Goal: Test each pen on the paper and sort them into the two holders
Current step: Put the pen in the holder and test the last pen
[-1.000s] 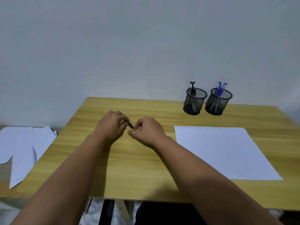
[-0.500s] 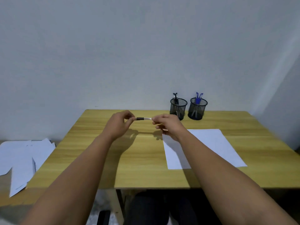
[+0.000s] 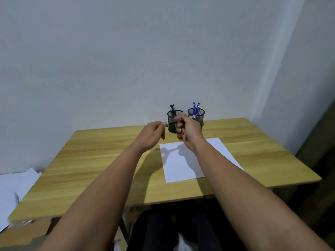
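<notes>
The person holds both hands up above the wooden table (image 3: 101, 160), over the far edge of the white sheet of paper (image 3: 181, 163). Between them runs a slim pen (image 3: 174, 122), tilted so that its pale end rises toward the right. The left hand (image 3: 151, 135) pinches the dark end of the pen between thumb and fingertips, and the right hand (image 3: 189, 131) has its fingers curled round the pale part, with the tip poking out past the knuckles. Whether the dark piece is a cap already loose from the barrel, I cannot tell. Just behind the hands, near the back edge of the table, two black mesh holders stand side by side: the left holder (image 3: 175, 113) has dark pens (image 3: 172, 108) standing in it, and the right holder (image 3: 198, 115) has blue pens (image 3: 195, 107). The right hand partly covers both holders from where the camera looks. Off the table's left side lie loose white sheets (image 3: 16, 185), lower down, overlapping each other.
</notes>
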The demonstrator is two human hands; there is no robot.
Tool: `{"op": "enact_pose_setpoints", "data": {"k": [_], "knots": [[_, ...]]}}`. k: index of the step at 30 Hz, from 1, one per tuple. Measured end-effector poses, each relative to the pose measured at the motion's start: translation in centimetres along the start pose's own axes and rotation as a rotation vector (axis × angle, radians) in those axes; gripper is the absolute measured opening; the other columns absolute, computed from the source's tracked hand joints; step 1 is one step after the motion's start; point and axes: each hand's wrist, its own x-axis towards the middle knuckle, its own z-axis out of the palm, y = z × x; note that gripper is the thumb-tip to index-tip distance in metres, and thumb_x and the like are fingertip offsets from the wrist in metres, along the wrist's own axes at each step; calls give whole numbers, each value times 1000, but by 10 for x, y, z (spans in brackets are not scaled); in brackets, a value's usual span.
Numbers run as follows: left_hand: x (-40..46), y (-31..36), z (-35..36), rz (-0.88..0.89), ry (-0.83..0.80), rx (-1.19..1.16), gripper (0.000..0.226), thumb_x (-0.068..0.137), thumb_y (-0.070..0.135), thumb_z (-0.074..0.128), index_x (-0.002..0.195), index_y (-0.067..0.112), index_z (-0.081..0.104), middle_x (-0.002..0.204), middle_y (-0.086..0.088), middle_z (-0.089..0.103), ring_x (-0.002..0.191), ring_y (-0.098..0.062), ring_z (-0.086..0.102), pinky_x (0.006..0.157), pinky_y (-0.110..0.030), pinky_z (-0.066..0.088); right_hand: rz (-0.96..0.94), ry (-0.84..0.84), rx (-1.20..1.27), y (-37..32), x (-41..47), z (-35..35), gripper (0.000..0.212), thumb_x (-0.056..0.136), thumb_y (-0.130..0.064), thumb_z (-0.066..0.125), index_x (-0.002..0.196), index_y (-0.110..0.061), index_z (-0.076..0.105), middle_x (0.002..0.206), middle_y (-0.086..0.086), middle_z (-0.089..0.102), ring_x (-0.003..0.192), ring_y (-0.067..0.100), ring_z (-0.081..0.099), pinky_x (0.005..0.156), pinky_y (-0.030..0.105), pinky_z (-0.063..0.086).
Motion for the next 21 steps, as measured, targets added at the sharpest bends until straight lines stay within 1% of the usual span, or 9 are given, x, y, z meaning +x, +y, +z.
{"op": "enact_pose_setpoints", "data": {"k": [2,4,6,8,10,14,16,19,21], "knots": [[0,4,12,-6,-78,0,55,96,58,41,73,12,60,72,-7,69,66,-30,55,71,-42,48,-5,96,17,2,5,-4,36,113,-32,49,86,-12,64,53,-7,40,39,7,34,45,22,23],[1,6,18,-17,-117,-35,56,99,55,40,74,8,59,69,-1,65,67,-20,53,72,-37,43,7,275,131,-1,15,-21,37,113,-27,46,81,-12,60,48,-6,39,33,6,28,41,19,19],[-1,-7,7,-67,-77,-49,52,105,45,41,71,11,59,67,1,63,69,-19,53,73,-33,42,5,474,186,-14,28,-57,35,109,-21,42,79,-14,59,51,-3,39,33,9,26,40,17,18],[-2,-37,-15,-96,31,58,52,106,43,42,69,11,61,68,0,66,69,-23,58,70,-34,44,-35,592,69,-25,38,-97,36,109,-24,44,78,-14,62,59,0,42,38,11,29,40,18,21],[0,-70,-33,-131,128,279,46,103,47,45,77,16,68,76,1,69,76,-27,63,71,-36,49,-75,571,-13,-29,44,-120,37,109,-31,49,81,-13,66,61,-1,48,39,11,35,40,19,24],[1,-112,-27,-100,187,818,34,100,52,47,106,32,73,110,1,67,103,-29,61,83,-44,51,-137,445,-173,-14,49,-126,31,104,-28,67,78,-12,68,55,-3,58,36,5,45,39,17,32],[-1,-126,-15,-92,172,894,32,100,49,48,113,35,73,122,1,64,112,-29,56,90,-45,47,-171,427,-213,-3,55,-131,32,103,-24,69,75,-10,67,52,-1,56,36,7,45,39,18,32],[-1,-142,3,-130,136,902,33,100,47,49,124,36,69,134,1,60,123,-30,51,95,-48,41,-148,418,-239,8,68,-134,25,103,-14,57,82,-8,69,48,-1,61,39,12,47,37,16,31],[5,-147,10,-115,175,856,35,100,45,50,127,32,67,138,-1,59,128,-32,48,97,-51,39,-136,423,-247,11,73,-132,24,100,-11,51,91,-7,73,60,3,73,38,11,54,36,16,34]]}}
